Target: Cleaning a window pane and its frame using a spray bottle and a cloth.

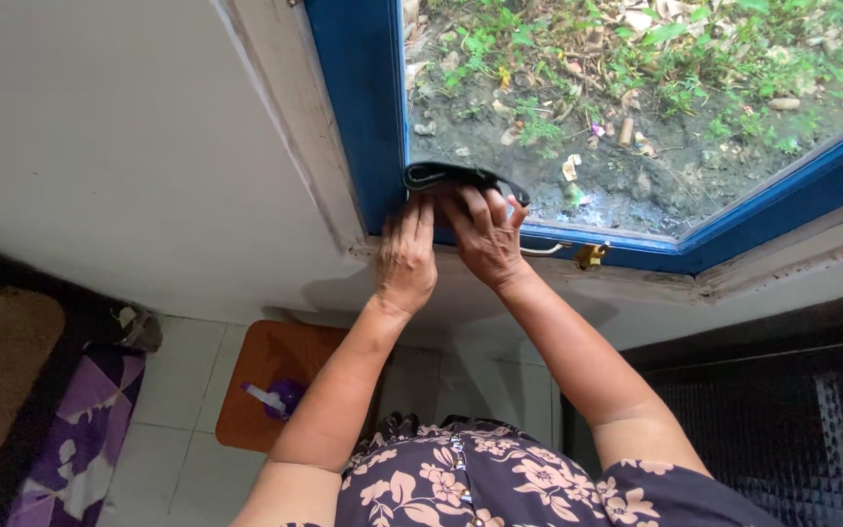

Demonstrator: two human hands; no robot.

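A dark folded cloth (441, 175) is pressed against the glass at the lower left corner of a blue-framed window (363, 117). My left hand (406, 256) lies on the frame's corner with its fingertips on the cloth. My right hand (485, 234) sits beside it, fingers curled over the cloth's lower edge. Both hands hold the cloth against the pane.
A yellow latch (591, 256) and a metal handle (541, 250) sit on the frame's bottom rail. Below, a wooden stool (265, 371) carries a purple spray bottle (280, 398). A purple patterned fabric (85, 429) lies at lower left, a dark mat (782, 420) at right.
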